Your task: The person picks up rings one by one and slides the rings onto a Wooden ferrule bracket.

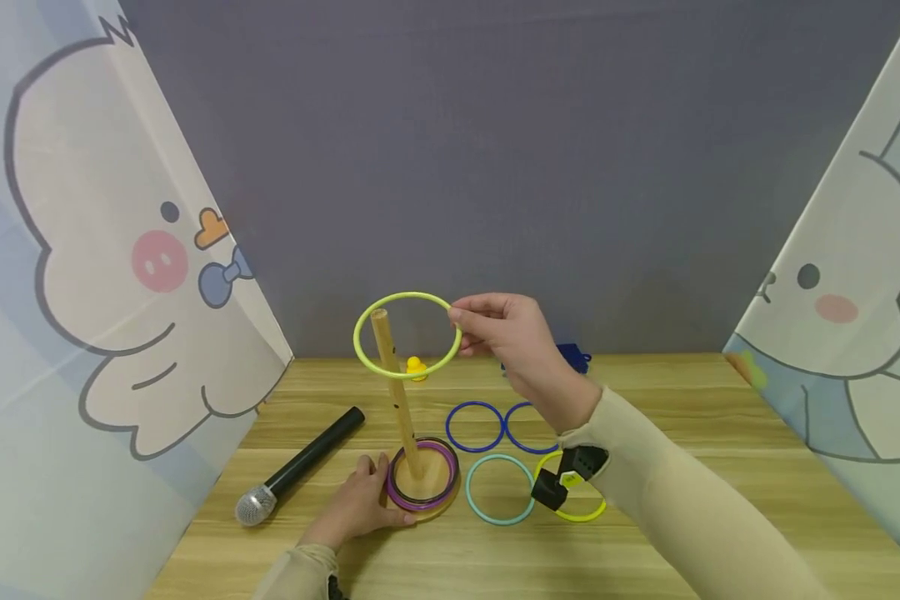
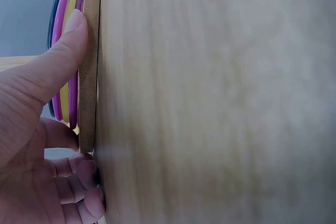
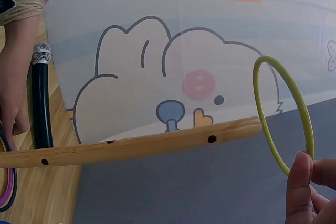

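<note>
My right hand [image 1: 506, 329] pinches a yellow-green ring [image 1: 408, 295] at its right side, between thumb and fingers. The ring is held at the top of an upright wooden pole [image 1: 401, 404]; in the right wrist view the pole's tip meets the ring's near edge. Down on the table my left hand [image 1: 354, 504] grips the pole's round wooden base [image 2: 90, 77], thumb on one side and fingers on the other. Stacked around the pole on that base are a black ring [image 2: 52, 24], a purple ring [image 2: 56, 24], a yellow ring [image 2: 64, 103] and another purple ring [image 2: 73, 103].
Left of the pole lies a black microphone [image 1: 311, 454] with a silver head. To the right are two blue rings [image 1: 448, 427], a teal ring [image 1: 468, 489] and a yellow ring [image 1: 577, 518] partly behind my wrist. A yellow duck [image 1: 416, 365] and a dark blue object [image 1: 573, 357] sit at the back.
</note>
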A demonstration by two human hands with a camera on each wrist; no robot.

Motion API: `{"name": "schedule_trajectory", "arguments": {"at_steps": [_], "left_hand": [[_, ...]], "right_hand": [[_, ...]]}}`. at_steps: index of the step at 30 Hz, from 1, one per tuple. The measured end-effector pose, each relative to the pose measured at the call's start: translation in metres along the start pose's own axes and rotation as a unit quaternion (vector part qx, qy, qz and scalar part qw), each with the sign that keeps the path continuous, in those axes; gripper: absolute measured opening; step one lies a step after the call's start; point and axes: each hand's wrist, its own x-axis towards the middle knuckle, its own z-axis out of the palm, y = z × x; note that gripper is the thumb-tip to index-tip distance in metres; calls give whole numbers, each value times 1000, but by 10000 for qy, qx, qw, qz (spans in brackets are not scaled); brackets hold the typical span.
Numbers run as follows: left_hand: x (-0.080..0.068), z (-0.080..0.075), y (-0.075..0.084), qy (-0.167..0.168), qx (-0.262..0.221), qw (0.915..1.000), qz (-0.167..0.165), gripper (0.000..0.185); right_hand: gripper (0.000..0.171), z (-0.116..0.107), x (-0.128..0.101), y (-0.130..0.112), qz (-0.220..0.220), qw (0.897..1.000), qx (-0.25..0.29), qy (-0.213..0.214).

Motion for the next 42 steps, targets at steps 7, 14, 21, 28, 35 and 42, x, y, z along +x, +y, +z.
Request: {"name": "schedule_trajectory", "arguments": {"at_steps": [7,14,21,28,35,42], "left_hand": [[0,1,0,9,51,10000,20,122],[0,0,1,39,72,10000,57,121],[-1,0,2,36,27,10000,24,120],[-1,-1,3,17,-37,10000,-29,121],[0,-1,1,16,-18,10000,-6,121],[0,-1,0,27,-53,10000,1,122]], "right_hand": [[22,2,6,9,116,9997,140,186],[20,5,5,18,134,9997,87,202],[23,4,0,36,476,9987,24,196],[20,1,-5,60,745,9970,-171,139],[20,1,-9,88,896,9958,-118,134],[20,1,-14,119,1093,9938,-209,74]]}}
